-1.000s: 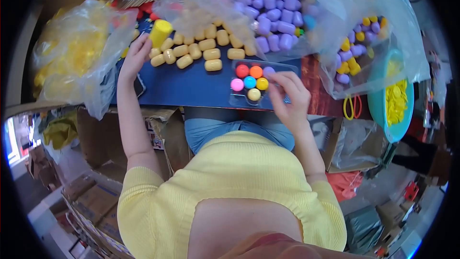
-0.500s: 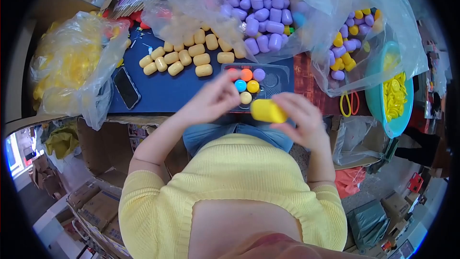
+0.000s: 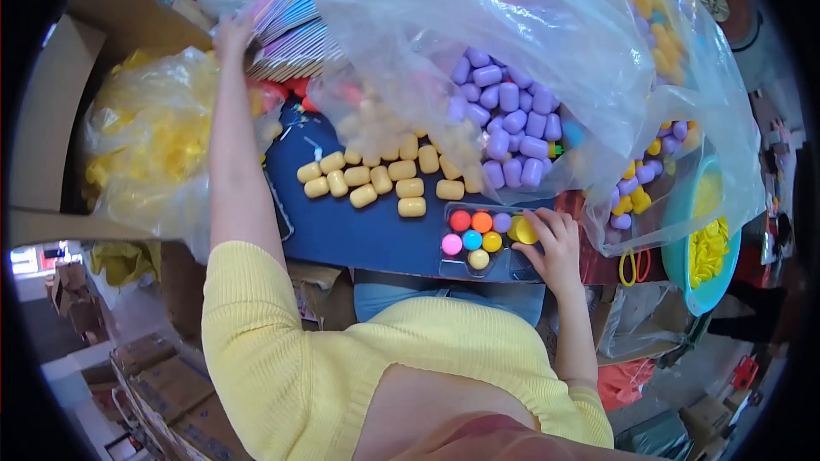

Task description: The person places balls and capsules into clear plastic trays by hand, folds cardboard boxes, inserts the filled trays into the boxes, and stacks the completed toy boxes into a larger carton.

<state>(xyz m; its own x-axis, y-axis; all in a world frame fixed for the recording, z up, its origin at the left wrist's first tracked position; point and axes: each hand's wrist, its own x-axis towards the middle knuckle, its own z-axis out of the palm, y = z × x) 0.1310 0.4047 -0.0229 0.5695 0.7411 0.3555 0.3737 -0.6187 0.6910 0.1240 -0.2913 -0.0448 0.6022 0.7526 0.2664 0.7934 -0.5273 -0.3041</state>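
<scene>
My right hand (image 3: 555,246) is closed round a yellow cylinder (image 3: 525,230), which stands upright at the right part of a clear plastic tray (image 3: 447,266). To its left in the tray sit several small coloured balls (image 3: 482,222), among them red, orange, purple, pink, blue, yellow and cream. My left hand (image 3: 232,37) is stretched far to the upper left. Its fingers are bent over the left end of a stack of printed cards (image 3: 295,26); how many cards they grip is hidden.
Cream capsules (image 3: 410,188) lie on the blue table mat (image 3: 342,235). Clear bags hold purple capsules (image 3: 512,119) and yellow pieces (image 3: 145,154). A turquoise basin (image 3: 713,273) with yellow pieces stands at right, near yellow scissor handles (image 3: 628,267). A phone (image 3: 279,209) is partly under my left arm.
My left hand has moved from above the tray to the card stack. My right hand has lowered the yellow cylinder into the tray's right part. A pink ball now shows in the tray.
</scene>
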